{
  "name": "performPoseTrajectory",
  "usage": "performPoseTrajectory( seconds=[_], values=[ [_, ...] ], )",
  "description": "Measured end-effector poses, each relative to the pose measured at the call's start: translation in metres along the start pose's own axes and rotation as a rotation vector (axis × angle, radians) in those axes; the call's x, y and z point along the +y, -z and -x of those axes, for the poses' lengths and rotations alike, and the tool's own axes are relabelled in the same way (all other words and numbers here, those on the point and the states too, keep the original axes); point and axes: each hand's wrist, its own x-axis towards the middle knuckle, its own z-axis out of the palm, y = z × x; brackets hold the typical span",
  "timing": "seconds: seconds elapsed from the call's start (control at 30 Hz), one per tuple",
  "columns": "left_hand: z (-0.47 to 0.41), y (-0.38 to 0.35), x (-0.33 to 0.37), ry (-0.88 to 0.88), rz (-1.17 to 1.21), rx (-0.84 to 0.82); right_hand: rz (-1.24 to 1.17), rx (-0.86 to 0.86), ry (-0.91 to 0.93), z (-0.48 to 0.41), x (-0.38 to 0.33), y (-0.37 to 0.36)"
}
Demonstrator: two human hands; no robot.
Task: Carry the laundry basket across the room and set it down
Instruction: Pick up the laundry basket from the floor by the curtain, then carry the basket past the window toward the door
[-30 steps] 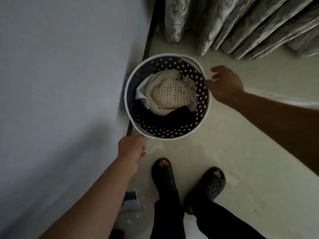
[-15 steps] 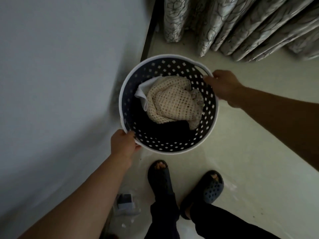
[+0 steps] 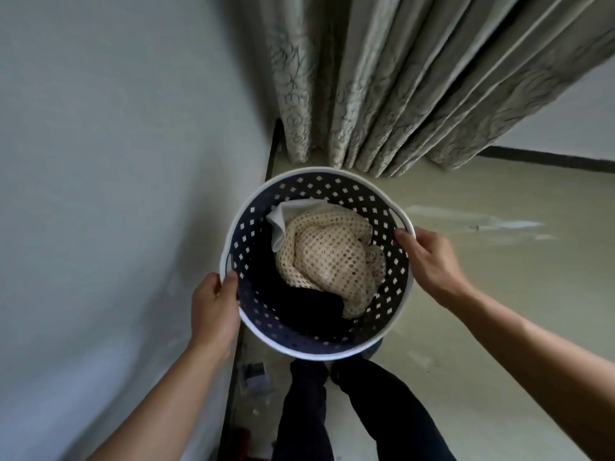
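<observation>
A round laundry basket with a white rim and dark perforated walls hangs in front of me, lifted above my legs. Inside lie a cream mesh cloth, a white piece and dark clothes. My left hand grips the rim on the near left side. My right hand grips the handle on the right side. The basket hides my feet.
A pale wall runs close along the left with a dark skirting strip. Patterned curtains hang straight ahead, reaching the floor. Light floor stretches to the right. A small grey object lies by the wall near my legs.
Both hands reached the rim and closed on it, then the basket rose from the floor towards me. My view tilted up, showing more of the curtains.
</observation>
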Motion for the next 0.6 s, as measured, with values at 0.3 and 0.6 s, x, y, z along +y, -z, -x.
performPoseTrajectory(
  seconds=[0.3, 0.6],
  values=[
    [0.127, 0.09, 0.118, -0.456, -0.142, -0.119, -0.109, 0.199, 0.095, 0.179, -0.063, 0.104],
    [0.188, 0.08, 0.188, -0.72, -0.177, -0.237, -0.365, 0.448, 0.096, 0.274, -0.068, 0.16]
  ],
)
